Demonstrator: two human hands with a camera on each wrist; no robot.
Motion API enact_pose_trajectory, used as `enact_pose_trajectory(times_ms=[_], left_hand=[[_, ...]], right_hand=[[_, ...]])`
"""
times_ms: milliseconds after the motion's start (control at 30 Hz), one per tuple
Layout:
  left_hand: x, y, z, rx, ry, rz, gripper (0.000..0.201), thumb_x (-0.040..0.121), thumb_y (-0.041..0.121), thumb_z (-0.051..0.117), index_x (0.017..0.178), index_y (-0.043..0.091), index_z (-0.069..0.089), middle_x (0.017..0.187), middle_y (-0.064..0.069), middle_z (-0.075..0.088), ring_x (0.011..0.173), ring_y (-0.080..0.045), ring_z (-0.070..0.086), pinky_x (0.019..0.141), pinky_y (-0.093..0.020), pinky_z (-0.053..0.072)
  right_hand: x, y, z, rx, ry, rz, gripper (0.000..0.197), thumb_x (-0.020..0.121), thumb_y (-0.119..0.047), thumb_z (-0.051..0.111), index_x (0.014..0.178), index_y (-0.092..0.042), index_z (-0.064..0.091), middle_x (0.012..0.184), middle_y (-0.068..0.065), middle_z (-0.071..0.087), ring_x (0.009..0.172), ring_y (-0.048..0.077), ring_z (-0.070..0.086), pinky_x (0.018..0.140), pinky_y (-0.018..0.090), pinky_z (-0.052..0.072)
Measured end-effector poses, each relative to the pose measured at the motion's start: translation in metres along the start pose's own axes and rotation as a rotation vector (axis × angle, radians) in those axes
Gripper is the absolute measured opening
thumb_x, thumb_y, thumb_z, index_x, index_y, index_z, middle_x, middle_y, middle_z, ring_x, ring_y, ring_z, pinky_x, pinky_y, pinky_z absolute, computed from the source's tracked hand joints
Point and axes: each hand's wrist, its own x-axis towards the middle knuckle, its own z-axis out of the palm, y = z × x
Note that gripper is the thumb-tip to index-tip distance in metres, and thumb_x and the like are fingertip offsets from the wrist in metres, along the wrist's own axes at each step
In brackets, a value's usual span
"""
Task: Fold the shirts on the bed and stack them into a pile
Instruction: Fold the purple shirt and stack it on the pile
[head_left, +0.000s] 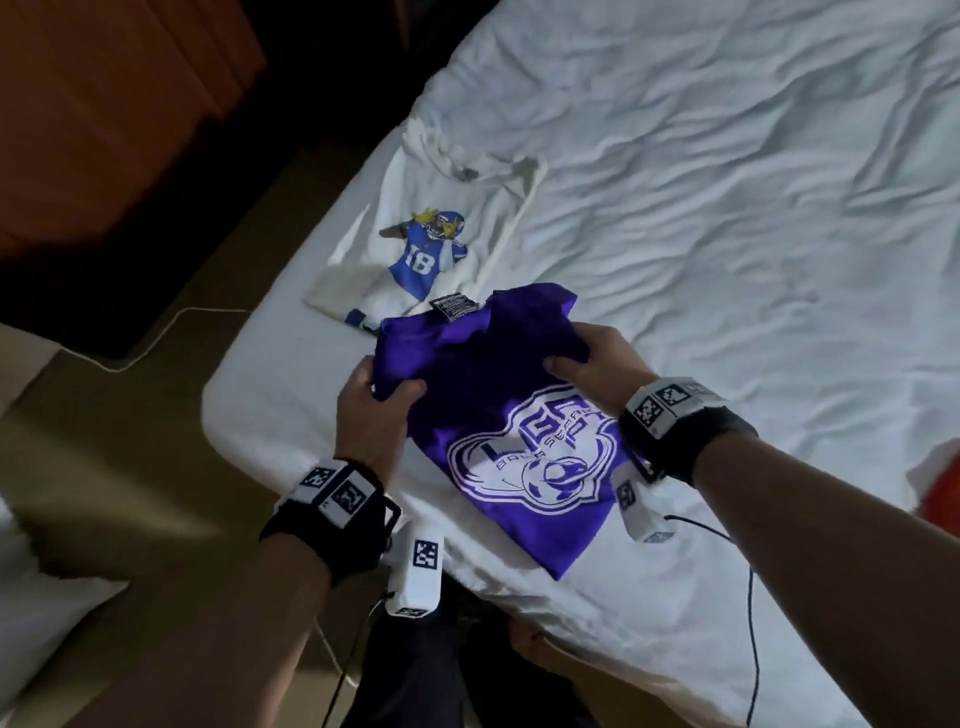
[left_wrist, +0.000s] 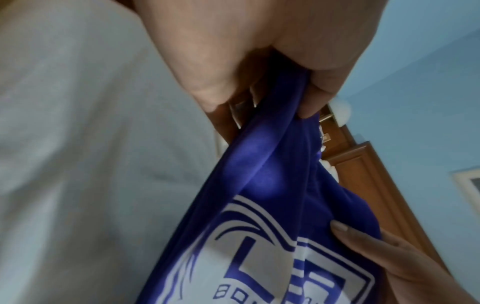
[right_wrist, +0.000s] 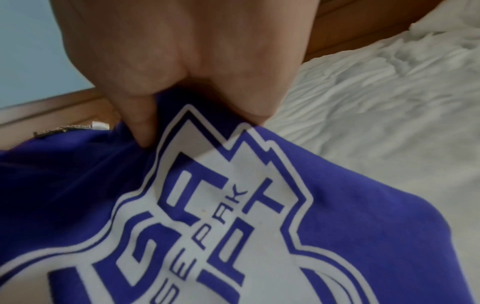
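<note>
Near the bed (head_left: 727, 182) corner, a purple shirt (head_left: 498, 415) is pinched at its upper sides by left hand (head_left: 371, 410) and right hand (head_left: 597, 364); its lower half lies on the sheet. Just beyond lies a folded white shirt (head_left: 431, 228), its near edge under the purple shirt.

The purple shirt (head_left: 488, 415) carries a large white crest with purple lettering and a ball motif, plus a black tag (head_left: 453, 305) with pale print at its collar. The white shirt (head_left: 441, 228), near the bed's left edge, shows a printed figure in a blue jersey numbered 18, with yellow gloves. The bed sheet (head_left: 727, 208) is plain white. At the right edge lies something red (head_left: 940, 499).
</note>
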Motion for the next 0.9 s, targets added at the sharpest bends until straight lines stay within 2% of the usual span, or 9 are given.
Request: enact_pose_trajectory(times_ms=[67, 167, 333, 400, 500, 567, 667, 767, 900], left_hand=[[0.016, 0.03, -0.006, 0.044, -0.001, 0.086, 0.014, 0.068, 0.016, 0.072, 0.077, 0.019, 0.061, 0.071, -0.005, 0.062, 0.071, -0.021, 0.056, 0.069, -0.039, 0.047], [0.042, 0.082, -0.019, 0.175, -0.014, 0.226, 0.014, 0.069, 0.019, 0.069, 0.079, 0.018, 0.059, 0.075, -0.004, 0.066, 0.066, -0.017, 0.058, 0.066, -0.029, 0.048], [0.104, 0.155, -0.043, 0.319, -0.097, 0.403, 0.014, 0.076, 0.01, 0.07, 0.082, 0.01, 0.058, 0.075, -0.006, 0.064, 0.059, -0.005, 0.053, 0.059, -0.017, 0.044], [0.142, 0.179, -0.048, 0.37, -0.137, 0.426, 0.016, 0.077, 0.01, 0.07, 0.087, 0.006, 0.059, 0.078, -0.015, 0.066, 0.063, -0.014, 0.056, 0.063, -0.024, 0.048], [0.207, 0.204, -0.044, 0.405, -0.227, 0.428, 0.018, 0.078, 0.012, 0.07, 0.092, 0.008, 0.059, 0.087, -0.025, 0.067, 0.076, -0.044, 0.061, 0.069, -0.046, 0.055], [0.251, 0.211, -0.032, 0.447, -0.291, 0.429, 0.017, 0.081, 0.007, 0.07, 0.094, 0.004, 0.059, 0.088, -0.025, 0.067, 0.082, -0.045, 0.062, 0.068, -0.05, 0.054], [0.315, 0.203, -0.006, 0.503, -0.371, 0.414, 0.014, 0.084, 0.006, 0.069, 0.094, 0.004, 0.059, 0.086, -0.019, 0.069, 0.077, -0.035, 0.064, 0.064, -0.041, 0.054], [0.365, 0.169, 0.015, 0.546, -0.419, 0.404, 0.011, 0.087, 0.007, 0.069, 0.091, 0.01, 0.058, 0.083, -0.009, 0.068, 0.066, -0.013, 0.062, 0.057, -0.022, 0.05], [0.405, 0.131, 0.033, 0.525, -0.394, 0.365, 0.011, 0.09, 0.009, 0.067, 0.097, 0.014, 0.059, 0.08, 0.004, 0.063, 0.06, 0.006, 0.055, 0.057, -0.009, 0.043]], right_hand=[[-0.006, -0.015, 0.004, 0.083, 0.08, -0.022, 0.019, 0.088, -0.015, 0.069, 0.107, -0.02, 0.067, 0.085, -0.004, 0.071, 0.072, 0.012, 0.063, 0.078, 0.033, 0.052], [-0.009, -0.044, 0.015, 0.199, 0.18, -0.085, 0.019, 0.088, -0.014, 0.07, 0.107, -0.017, 0.068, 0.09, 0.001, 0.073, 0.08, 0.016, 0.068, 0.079, 0.034, 0.054], [0.011, -0.102, 0.046, 0.41, 0.277, -0.12, 0.018, 0.087, -0.011, 0.071, 0.103, -0.015, 0.065, 0.092, -0.001, 0.074, 0.081, 0.007, 0.069, 0.079, 0.029, 0.054], [0.029, -0.124, 0.059, 0.476, 0.336, -0.121, 0.018, 0.086, -0.015, 0.071, 0.103, -0.014, 0.066, 0.092, -0.002, 0.074, 0.083, 0.008, 0.07, 0.079, 0.03, 0.056], [0.067, -0.147, 0.07, 0.551, 0.419, -0.078, 0.021, 0.086, -0.015, 0.07, 0.106, -0.013, 0.065, 0.093, -0.004, 0.075, 0.087, 0.01, 0.071, 0.08, 0.031, 0.056], [0.099, -0.153, 0.073, 0.558, 0.472, -0.048, 0.023, 0.088, -0.009, 0.07, 0.11, -0.012, 0.063, 0.098, -0.005, 0.074, 0.091, 0.007, 0.07, 0.083, 0.028, 0.054], [0.156, -0.145, 0.074, 0.553, 0.532, 0.021, 0.033, 0.09, -0.008, 0.069, 0.121, -0.01, 0.057, 0.106, -0.001, 0.072, 0.097, 0.009, 0.069, 0.089, 0.032, 0.055], [0.21, -0.117, 0.077, 0.496, 0.575, 0.12, 0.039, 0.089, -0.009, 0.069, 0.125, -0.014, 0.055, 0.11, -0.002, 0.071, 0.101, 0.013, 0.069, 0.094, 0.042, 0.054], [0.251, -0.085, 0.08, 0.448, 0.609, 0.257, 0.043, 0.087, -0.014, 0.069, 0.127, -0.02, 0.054, 0.109, -0.004, 0.072, 0.1, 0.014, 0.069, 0.095, 0.044, 0.054]])
